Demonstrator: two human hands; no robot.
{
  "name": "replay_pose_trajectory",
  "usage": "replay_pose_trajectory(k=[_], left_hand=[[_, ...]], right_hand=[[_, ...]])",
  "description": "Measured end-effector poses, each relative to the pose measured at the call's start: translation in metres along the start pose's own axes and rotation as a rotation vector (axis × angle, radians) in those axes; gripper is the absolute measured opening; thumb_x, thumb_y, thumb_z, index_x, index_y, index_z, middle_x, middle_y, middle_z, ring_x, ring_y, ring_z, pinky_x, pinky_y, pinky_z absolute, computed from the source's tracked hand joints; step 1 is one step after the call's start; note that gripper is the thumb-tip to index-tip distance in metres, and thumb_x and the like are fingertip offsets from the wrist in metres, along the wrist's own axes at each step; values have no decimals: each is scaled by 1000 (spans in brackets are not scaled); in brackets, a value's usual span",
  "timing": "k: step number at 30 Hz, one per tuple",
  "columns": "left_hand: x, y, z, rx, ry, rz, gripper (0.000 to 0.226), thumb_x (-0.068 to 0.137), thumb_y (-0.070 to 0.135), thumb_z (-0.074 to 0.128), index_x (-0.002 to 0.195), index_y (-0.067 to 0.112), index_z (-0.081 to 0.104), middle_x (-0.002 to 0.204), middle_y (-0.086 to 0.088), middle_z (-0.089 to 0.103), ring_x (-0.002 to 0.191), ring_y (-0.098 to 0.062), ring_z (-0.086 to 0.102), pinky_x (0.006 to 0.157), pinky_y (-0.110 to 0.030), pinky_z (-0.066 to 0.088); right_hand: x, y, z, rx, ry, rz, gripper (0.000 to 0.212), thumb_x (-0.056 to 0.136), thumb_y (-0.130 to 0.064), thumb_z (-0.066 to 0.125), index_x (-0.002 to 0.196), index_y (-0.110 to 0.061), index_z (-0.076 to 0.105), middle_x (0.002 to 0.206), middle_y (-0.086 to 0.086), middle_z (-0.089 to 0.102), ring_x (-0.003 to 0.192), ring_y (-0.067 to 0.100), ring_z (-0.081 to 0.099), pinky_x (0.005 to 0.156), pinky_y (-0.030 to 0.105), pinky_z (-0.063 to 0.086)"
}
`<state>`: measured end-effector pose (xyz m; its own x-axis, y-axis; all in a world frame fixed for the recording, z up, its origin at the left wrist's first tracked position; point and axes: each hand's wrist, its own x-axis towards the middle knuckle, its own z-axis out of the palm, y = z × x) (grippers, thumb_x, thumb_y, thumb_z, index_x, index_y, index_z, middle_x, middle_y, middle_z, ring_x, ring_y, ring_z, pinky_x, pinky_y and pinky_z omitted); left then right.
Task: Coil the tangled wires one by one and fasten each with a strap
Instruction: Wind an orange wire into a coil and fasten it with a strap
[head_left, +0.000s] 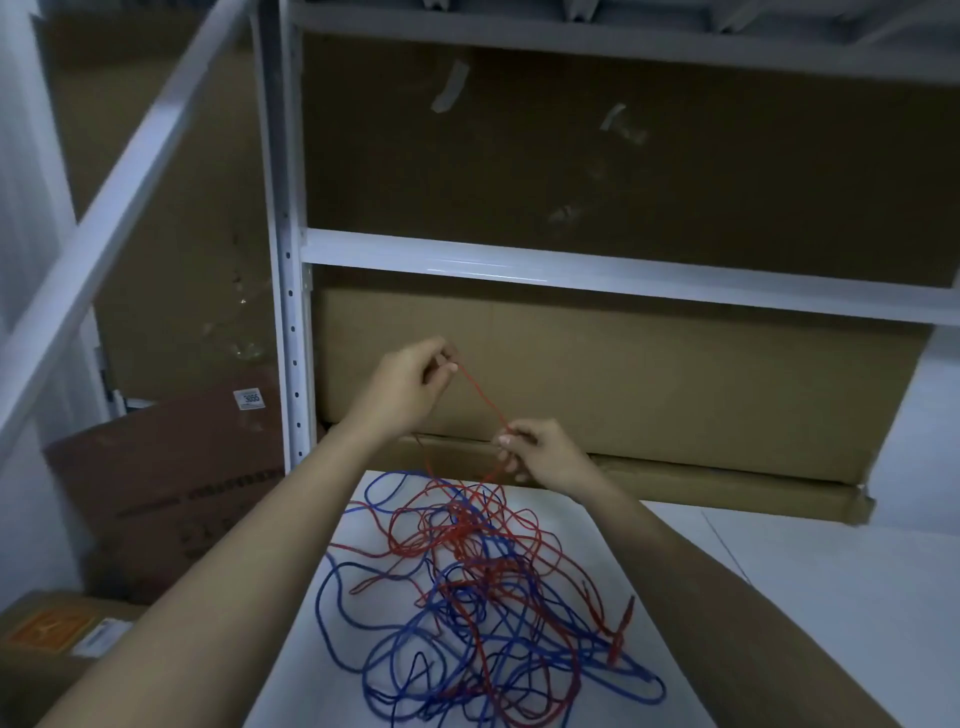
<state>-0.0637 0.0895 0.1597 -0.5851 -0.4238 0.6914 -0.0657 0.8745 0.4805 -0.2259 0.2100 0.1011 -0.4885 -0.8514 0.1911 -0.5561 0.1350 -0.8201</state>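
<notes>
Red thin wire ran taut between the two raised hands, above a tangled heap of red and blue wires that lay on a white sheet spread on the floor. The left hand, held higher and farther out, pinched the wire's upper end between thumb and fingertips. The right hand, lower and nearer, pinched the same strand a little way down, and from there the wire dropped into the heap. The hands were apart, joined only by that strand. Behind them stood a white metal shelving frame with large brown cardboard boxes leaning against it. A darker brown cardboard box leaned at the left.
</notes>
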Motion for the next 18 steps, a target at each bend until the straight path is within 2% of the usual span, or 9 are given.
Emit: replay_pose_trajectory(k=[3, 6, 8, 10, 12, 14, 16, 18], left_hand=[[-2, -12, -7, 89, 38, -19, 13, 96, 21, 54, 102, 13, 62, 83, 0, 61, 75, -16, 55, 68, -35, 48], [1, -16, -14, 76, 57, -51, 18, 97, 25, 52, 105, 13, 63, 90, 0, 62, 81, -16, 56, 73, -36, 50], [4, -13, -16, 45, 80, -74, 21, 97, 26, 51, 105, 11, 63, 90, 0, 61, 81, -16, 56, 72, -34, 48], [6, -9, -15, 12, 98, -89, 21, 98, 24, 50, 104, 8, 63, 79, 2, 57, 70, -12, 52, 64, -30, 42], [3, -9, -11, -17, 101, -134, 23, 100, 24, 47, 101, 8, 64, 68, 6, 52, 58, -8, 45, 55, -28, 34], [-3, -12, -7, -34, 86, -181, 24, 101, 25, 44, 100, 12, 64, 68, 5, 54, 57, -9, 45, 53, -27, 34], [-10, -18, -6, -33, 70, -208, 25, 101, 27, 43, 100, 14, 64, 76, -2, 61, 63, -13, 50, 58, -29, 37], [-16, -22, -5, -41, 46, -228, 24, 100, 27, 45, 98, 13, 65, 77, -5, 62, 66, -17, 52, 60, -29, 38]], right_hand=[[15, -15, -7, 242, 207, -6, 14, 97, -8, 49, 97, -9, 63, 76, 6, 60, 54, 6, 61, 57, 19, 54], [27, -53, -21, 447, 383, -149, 20, 96, -1, 48, 110, 4, 61, 75, 6, 60, 54, 2, 62, 59, 16, 54], [29, -84, -29, 578, 440, -305, 18, 95, 5, 47, 105, 4, 63, 79, 6, 62, 61, 2, 64, 66, 17, 55], [30, -107, -34, 625, 489, -452, 19, 93, 8, 50, 95, -2, 66, 82, 3, 66, 71, 4, 66, 78, 19, 54], [32, -112, -36, 486, 562, -543, 20, 89, 7, 56, 91, -9, 69, 87, 2, 68, 82, 6, 65, 85, 17, 49], [33, -99, -34, 256, 576, -518, 18, 88, 3, 60, 95, -9, 71, 96, 5, 68, 89, 8, 61, 86, 12, 45], [32, -74, -32, 55, 497, -379, 17, 90, -2, 60, 103, -4, 70, 104, 8, 67, 93, 10, 58, 87, 16, 45], [30, -43, -31, -109, 284, -215, 18, 93, -10, 58, 107, -4, 68, 102, 5, 65, 93, 13, 56, 85, 21, 43]])
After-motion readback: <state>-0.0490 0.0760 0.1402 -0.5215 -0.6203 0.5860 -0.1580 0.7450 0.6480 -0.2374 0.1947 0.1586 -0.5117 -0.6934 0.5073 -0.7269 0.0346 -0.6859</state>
